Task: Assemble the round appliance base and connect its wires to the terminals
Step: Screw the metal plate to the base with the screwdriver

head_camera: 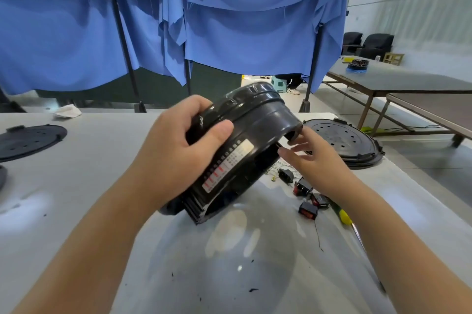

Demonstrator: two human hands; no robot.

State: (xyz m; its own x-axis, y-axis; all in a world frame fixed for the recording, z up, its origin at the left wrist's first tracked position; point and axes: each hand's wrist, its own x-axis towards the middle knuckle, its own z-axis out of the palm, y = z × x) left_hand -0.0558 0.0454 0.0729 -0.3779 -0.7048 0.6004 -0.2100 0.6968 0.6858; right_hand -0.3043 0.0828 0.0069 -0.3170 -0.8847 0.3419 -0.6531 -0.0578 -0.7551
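Left hand (176, 150) grips the tilted black housing (237, 150) above the table (89, 186); right hand (314, 158), fingers loose, touches its rim.

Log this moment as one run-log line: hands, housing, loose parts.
left hand: grips black housing, tilted | right hand: fingers at its open rim | table: red switches, screwdriver

One black round appliance housing (245, 140). Two black perforated round plates: one at left (30, 138), one at right (344, 140). Three red rocker switches (302, 186) (319, 200) (308, 210). One black power socket (285, 175). One yellow-handled screwdriver (344, 216). One crumpled white cloth (67, 111). Two hands: left (178, 153), right (316, 160).
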